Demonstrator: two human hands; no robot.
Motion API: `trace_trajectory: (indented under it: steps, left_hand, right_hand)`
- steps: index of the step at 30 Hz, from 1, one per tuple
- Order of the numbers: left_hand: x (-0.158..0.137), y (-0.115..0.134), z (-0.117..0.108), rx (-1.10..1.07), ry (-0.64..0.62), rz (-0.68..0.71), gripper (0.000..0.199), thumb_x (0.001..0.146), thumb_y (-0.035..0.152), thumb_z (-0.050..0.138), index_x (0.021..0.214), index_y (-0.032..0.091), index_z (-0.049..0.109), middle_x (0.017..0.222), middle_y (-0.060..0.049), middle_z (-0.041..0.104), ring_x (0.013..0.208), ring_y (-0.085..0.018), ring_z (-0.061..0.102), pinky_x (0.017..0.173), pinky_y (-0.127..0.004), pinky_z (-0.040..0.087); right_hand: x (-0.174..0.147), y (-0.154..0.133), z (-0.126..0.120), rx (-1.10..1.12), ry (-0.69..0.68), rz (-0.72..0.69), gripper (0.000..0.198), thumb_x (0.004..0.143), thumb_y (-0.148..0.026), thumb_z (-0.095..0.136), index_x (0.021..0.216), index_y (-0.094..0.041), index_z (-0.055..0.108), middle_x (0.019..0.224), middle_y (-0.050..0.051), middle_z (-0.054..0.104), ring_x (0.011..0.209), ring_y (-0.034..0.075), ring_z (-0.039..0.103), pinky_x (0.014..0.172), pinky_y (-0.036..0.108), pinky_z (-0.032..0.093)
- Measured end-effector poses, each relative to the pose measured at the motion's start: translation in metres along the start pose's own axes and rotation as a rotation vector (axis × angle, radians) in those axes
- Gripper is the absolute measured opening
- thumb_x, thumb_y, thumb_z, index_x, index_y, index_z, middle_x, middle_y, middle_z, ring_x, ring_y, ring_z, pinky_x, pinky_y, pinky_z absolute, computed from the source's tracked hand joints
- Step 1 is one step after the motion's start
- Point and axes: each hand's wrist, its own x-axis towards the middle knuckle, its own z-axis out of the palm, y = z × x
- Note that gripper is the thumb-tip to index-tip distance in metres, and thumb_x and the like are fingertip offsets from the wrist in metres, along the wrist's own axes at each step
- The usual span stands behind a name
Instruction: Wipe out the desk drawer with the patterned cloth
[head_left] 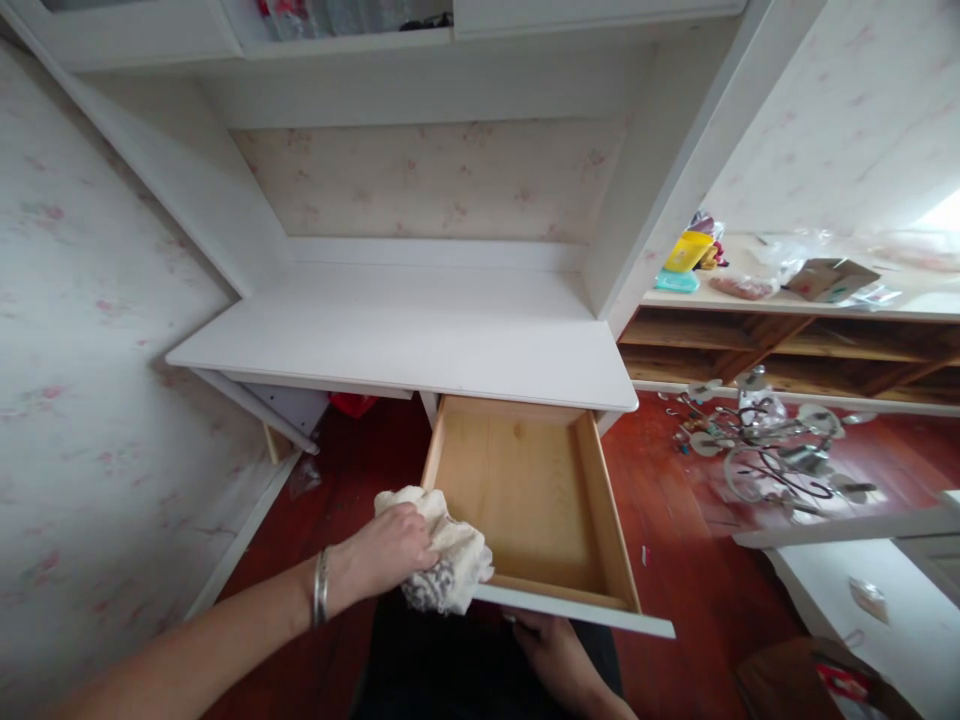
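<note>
A crumpled cream cloth (461, 550) with a grey pattern is bunched in my left hand (394, 545), whose fingers are closed on it. The cloth lies over the front left corner of a pulled-out wooden drawer (525, 490) with a white front. Nothing lies inside the drawer's bare wood bottom. Below the drawer front, my right hand (559, 655) is closed at its outer side; the front edge partly hides the fingertips and the exact spot they grip.
Above the drawer is a white desk (420, 320) with a hutch. A chandelier (787, 440) lies on the red wood floor at right, before a low shelf (697, 330) bearing bags and a yellow container (688, 250). A white furniture piece (840, 580) stands at lower right.
</note>
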Motion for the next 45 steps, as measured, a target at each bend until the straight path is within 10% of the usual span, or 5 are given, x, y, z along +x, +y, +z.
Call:
trace_trajectory:
  steps: [7, 20, 34, 45]
  left_hand:
    - [-0.017, -0.05, 0.032, 0.109, 0.218, 0.118, 0.017, 0.091, 0.021, 0.052, 0.097, 0.028, 0.066, 0.109, 0.003, 0.067, 0.109, -0.015, 0.055, 0.1, -0.035, 0.035]
    - [0.1, -0.17, 0.033, 0.193, 0.327, -0.109, 0.03, 0.088, 0.011, 0.05, 0.106, 0.026, 0.069, 0.124, -0.005, 0.063, 0.115, -0.019, 0.054, 0.1, -0.037, 0.038]
    - [-0.01, -0.042, 0.029, -0.158, 0.15, -0.278, 0.065, 0.068, -0.006, 0.039, 0.119, 0.028, 0.062, 0.128, 0.003, 0.061, 0.122, -0.013, 0.053, 0.106, -0.031, 0.04]
    - [-0.098, -0.024, 0.014, -0.527, 0.424, -1.366, 0.045, 0.078, 0.02, 0.044, 0.121, 0.023, 0.056, 0.088, 0.001, 0.073, 0.081, -0.019, 0.069, 0.068, -0.025, 0.052]
  right_hand:
    - [0.0, 0.0, 0.004, -0.053, 0.031, 0.032, 0.037, 0.086, -0.025, 0.046, 0.117, -0.029, 0.066, 0.124, 0.0, 0.064, 0.123, 0.025, 0.052, 0.109, 0.041, 0.033]
    - [-0.006, -0.007, 0.007, -0.055, 0.108, 0.058, 0.041, 0.084, -0.021, 0.047, 0.12, -0.03, 0.064, 0.117, 0.0, 0.068, 0.117, 0.021, 0.058, 0.102, 0.032, 0.041]
    - [0.0, -0.004, -0.004, 0.015, 0.032, -0.007, 0.034, 0.086, -0.026, 0.05, 0.114, -0.032, 0.068, 0.117, -0.001, 0.068, 0.116, 0.024, 0.058, 0.104, 0.039, 0.039]
    - [0.012, 0.005, -0.002, 0.03, 0.033, 0.0, 0.036, 0.088, -0.046, 0.049, 0.114, -0.029, 0.068, 0.12, 0.001, 0.067, 0.118, 0.026, 0.056, 0.105, 0.04, 0.037]
